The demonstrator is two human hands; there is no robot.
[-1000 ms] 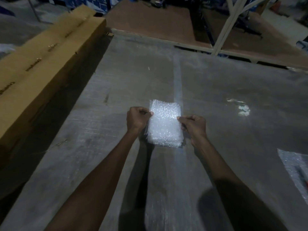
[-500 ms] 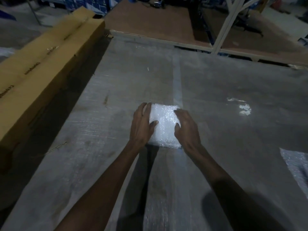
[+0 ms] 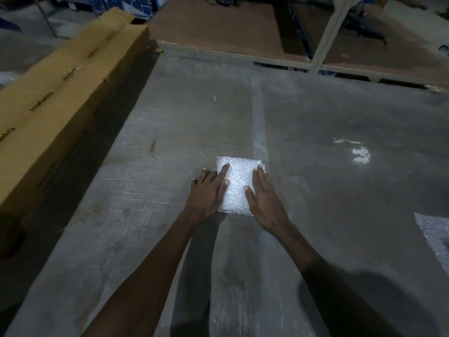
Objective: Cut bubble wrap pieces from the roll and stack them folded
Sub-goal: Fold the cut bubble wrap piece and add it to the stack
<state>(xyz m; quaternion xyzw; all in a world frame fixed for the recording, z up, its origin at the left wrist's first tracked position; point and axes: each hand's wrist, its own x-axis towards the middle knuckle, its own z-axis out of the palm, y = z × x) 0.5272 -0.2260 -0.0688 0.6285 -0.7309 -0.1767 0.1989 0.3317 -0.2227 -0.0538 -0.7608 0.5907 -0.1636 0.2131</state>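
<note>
A folded white bubble wrap piece (image 3: 237,183) lies flat on the grey surface (image 3: 328,190) in the middle of the view. My left hand (image 3: 209,193) rests palm down on its left edge, fingers spread. On the right edge lies my right hand (image 3: 264,198), flat with the fingers straight. Neither hand grips anything. More bubble wrap (image 3: 435,234) shows at the right edge of the view, cut off by the frame.
A long brown cardboard box (image 3: 60,100) lies along the left side. Brown boards (image 3: 218,27) and a white rack post (image 3: 328,32) stand at the far end. A white scrap (image 3: 359,154) lies to the right on the surface.
Both hands let go of the pinched edges of the folded piece, laid it down and now press flat on it. The fingers have spread wider since half a second ago.
</note>
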